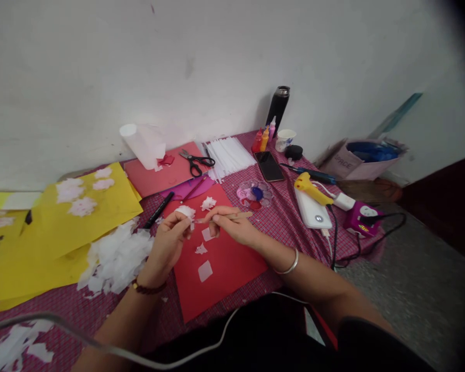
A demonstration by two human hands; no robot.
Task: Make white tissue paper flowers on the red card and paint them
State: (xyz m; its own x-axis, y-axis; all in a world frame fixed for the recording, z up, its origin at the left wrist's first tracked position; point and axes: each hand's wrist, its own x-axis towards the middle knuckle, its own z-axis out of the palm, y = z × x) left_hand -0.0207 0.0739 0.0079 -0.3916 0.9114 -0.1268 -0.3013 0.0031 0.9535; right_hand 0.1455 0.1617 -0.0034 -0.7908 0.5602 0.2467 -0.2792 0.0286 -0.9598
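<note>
My right hand [228, 225] pinches a slim paintbrush [242, 215], its light handle pointing right and its tip at my left fingers. My left hand [172, 235] is closed on a white paper flower [186, 211] with ruffled petals, partly hidden behind the fingers. Both hands are over a red paper sheet [225, 281]. On that sheet lie a small paper flower [208, 203], a little crumpled paper piece [201, 249] and a pale paper square [205, 271]. Right of the sheet sits a clear paint palette [271, 195] with pink, blue and red paint.
Left are a heap of white paper pieces [118, 256] and yellow sheets [70, 237] bearing flowers. Scissors [196, 164], white strips [230, 156], a phone [269, 166], paint bottles [264, 140] and a paper cup [284, 140] stand behind. A power bank [313, 209] and cables lie right.
</note>
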